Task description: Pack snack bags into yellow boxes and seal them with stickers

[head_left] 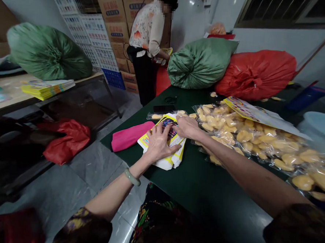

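Observation:
A stack of flat printed packages (173, 160), yellow and white with a dark colourful panel, lies on the green tabletop. My left hand (160, 143) rests on top of it, fingers spread and thumb out to the right. At the stack's upper right edge, my right hand (188, 126) has its fingers bent over a package; their tips are partly hidden. A pink cloth roll (132, 135) lies left of the stack. Clear bags of yellow oval pieces (228, 131) are heaped to the right, with a printed sheet (262, 114) on top.
Green sack (201, 61) and red sack (259, 74) stand at the table's back. A dark flat object (164, 108) lies beyond the stack. Another person (147, 36) stands behind, holding printed packages. On the left table are a green sack (45, 52) and yellow packages (46, 88).

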`<state>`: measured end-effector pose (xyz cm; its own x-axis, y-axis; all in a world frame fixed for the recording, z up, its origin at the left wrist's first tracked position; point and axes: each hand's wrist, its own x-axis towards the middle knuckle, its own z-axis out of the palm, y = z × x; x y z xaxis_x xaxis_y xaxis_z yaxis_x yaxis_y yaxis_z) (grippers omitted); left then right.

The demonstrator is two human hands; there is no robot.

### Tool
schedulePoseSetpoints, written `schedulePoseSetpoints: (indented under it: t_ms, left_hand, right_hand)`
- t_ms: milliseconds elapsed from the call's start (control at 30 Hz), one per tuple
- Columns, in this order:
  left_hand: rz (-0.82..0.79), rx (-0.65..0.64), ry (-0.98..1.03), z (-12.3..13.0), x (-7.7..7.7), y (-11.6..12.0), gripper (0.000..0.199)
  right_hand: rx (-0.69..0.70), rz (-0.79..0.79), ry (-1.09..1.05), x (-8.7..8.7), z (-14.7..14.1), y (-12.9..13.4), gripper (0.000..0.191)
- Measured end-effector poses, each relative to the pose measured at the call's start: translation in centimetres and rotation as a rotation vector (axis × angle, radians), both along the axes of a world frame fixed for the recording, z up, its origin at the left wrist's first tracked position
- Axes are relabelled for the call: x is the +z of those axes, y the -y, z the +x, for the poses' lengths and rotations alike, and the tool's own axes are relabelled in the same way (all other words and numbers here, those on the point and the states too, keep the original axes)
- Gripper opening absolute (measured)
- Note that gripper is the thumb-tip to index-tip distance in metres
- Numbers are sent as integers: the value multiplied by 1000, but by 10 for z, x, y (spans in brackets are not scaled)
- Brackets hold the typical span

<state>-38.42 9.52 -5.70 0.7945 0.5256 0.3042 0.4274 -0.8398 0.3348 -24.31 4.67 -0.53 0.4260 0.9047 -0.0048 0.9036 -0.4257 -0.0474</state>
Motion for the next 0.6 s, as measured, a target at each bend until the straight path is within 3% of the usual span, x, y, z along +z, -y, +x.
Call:
schedulePoseSetpoints:
  t_ms: [100, 200, 333, 400, 500, 600]
  left_hand:
    - [-27, -24, 62, -2, -2, -1, 88]
    - [-19, -24, 125, -4, -4, 0, 95]
    - [71, 5, 238, -14, 7, 3, 103]
    - [139, 26, 327, -25, 23, 6, 103]
    - [142, 39, 370, -45, 54, 14, 94]
    - [-39, -152, 225, -54, 76, 25, 71]
  right_hand:
    - [-69, -31, -26, 13, 4, -11, 49]
    - [-155, -71, -114, 36, 7, -22, 47]
    - [-114, 63, -115, 70, 4, -18, 35]
    - [-51, 171, -127, 85, 2, 1, 32]
    - [72, 307, -208, 102, -2, 50, 38]
    - [206, 365, -307, 105, -10, 108, 44]
